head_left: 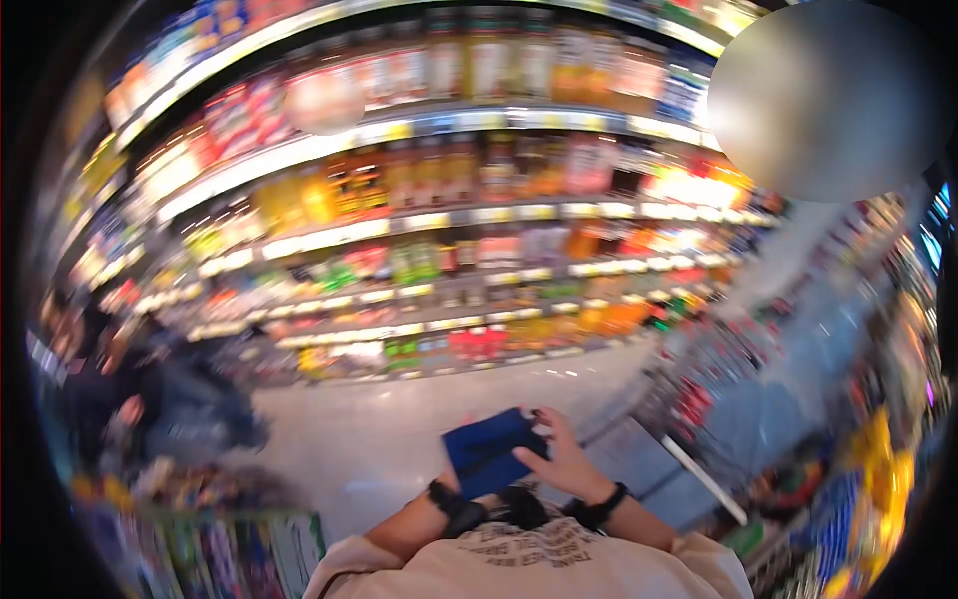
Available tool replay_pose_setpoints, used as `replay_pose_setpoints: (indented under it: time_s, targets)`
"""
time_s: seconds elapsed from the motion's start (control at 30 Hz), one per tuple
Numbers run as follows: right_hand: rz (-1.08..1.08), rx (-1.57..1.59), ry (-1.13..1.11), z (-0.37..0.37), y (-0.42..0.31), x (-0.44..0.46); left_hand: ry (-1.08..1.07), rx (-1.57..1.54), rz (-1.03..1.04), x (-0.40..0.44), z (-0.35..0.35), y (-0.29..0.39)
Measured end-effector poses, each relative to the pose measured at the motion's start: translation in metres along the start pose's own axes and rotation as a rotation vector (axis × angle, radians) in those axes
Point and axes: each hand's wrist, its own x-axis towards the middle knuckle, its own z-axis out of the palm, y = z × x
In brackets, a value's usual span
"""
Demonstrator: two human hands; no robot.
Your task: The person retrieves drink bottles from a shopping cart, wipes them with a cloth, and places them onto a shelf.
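A dark blue flat item [489, 451], perhaps a pouch or wallet, is held in front of my chest. My right hand [561, 454] grips its right edge, thumb on the near face and fingers at the top corner. Behind its lower left part is my left hand [449, 481], mostly hidden, so its fingers cannot be made out. Both wrists wear dark bands. The picture is blurred by motion.
Long store shelves [479, 215] with bottles and packets curve across the front. Pale floor [349, 429] lies before them. A person in dark clothes [110, 379] is at the left. Carts or crates with goods stand at the right, and a green-edged rack [319, 539] is at lower left.
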Motion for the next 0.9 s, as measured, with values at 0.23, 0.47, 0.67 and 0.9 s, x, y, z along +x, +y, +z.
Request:
replay_pose_setpoints:
  time_s: [0.23,0.47,0.67,0.9]
  targets:
    - [0.157,0.378,-0.463,-0.019,0.015,0.035,0.012,-0.010,0.168,0.000,-0.006,-0.022]
    - [0.139,0.387,-0.801,-0.007,0.049,0.051,0.074,-0.002,0.416,-0.016,-0.020,-0.067]
    - [0.053,0.314,-0.731,0.018,0.032,0.052,0.299,0.037,0.619,-0.047,0.008,-0.083]
    - [0.087,0.139,-0.373,0.020,0.007,0.030,0.299,0.064,0.594,-0.045,0.032,-0.068]
